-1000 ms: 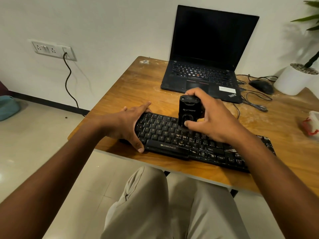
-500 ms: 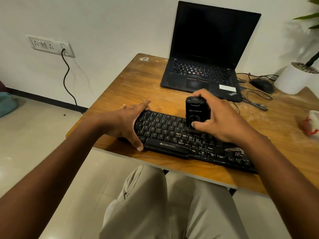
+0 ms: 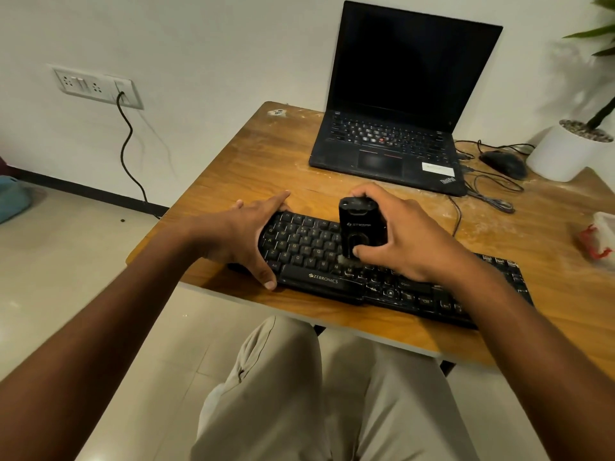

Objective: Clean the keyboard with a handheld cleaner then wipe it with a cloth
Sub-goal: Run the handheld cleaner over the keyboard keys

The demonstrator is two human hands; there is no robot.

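Keyboard (image 3: 312,247) lying near tabletop (image 3: 266,161) front edge, at 6 o'clock from laptop (image 3: 392,141). Left hand (image 3: 246,237) bracing keyboard's left end, fingers (image 3: 266,276) spread wide, thumb at front edge, index along back edge. Right hand (image 3: 406,234) wrapped round cleaner (image 3: 357,224), standing upright on middle keys, thumb on its front. Mouse (image 3: 504,163) and pot (image 3: 565,151) at 3 o'clock from laptop.
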